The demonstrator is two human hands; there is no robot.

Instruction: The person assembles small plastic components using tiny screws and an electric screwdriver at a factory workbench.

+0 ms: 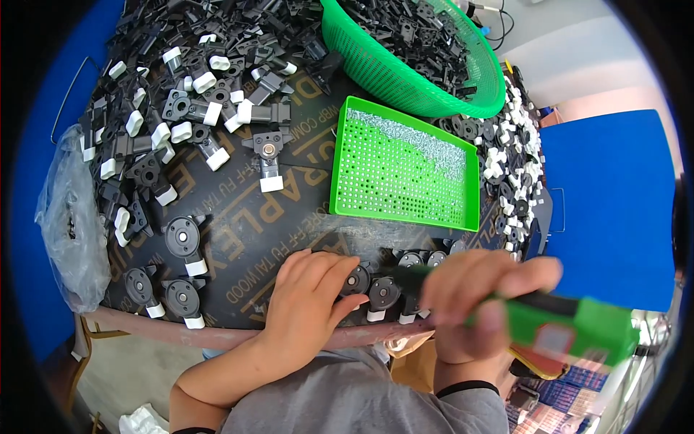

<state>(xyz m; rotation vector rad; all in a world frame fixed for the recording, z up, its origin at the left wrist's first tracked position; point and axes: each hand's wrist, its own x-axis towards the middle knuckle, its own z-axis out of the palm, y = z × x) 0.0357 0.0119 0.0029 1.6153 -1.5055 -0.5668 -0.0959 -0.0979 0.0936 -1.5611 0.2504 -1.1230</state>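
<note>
My left hand (307, 296) rests at the table's near edge, its thumb and forefinger closed around a black round-headed part (355, 281), partly hidden by the hand. In my right hand (473, 304) is a green and black power screwdriver (578, 325), blurred by motion, its nose pointing left over the parts. Beside the held part, another black disc part (384, 293) with a white end piece lies in a row of several similar ones, some hidden behind the right hand. More finished-looking disc parts (183, 236) lie to the left.
A green perforated tray (397, 217) with many small silver screws lies in the middle. Behind it stands a green basket (412, 90) of black parts. Black parts with white ends (210, 112) pile up at far left; white and black pieces (517, 159) at right. A clear plastic bag (71, 224) hangs left.
</note>
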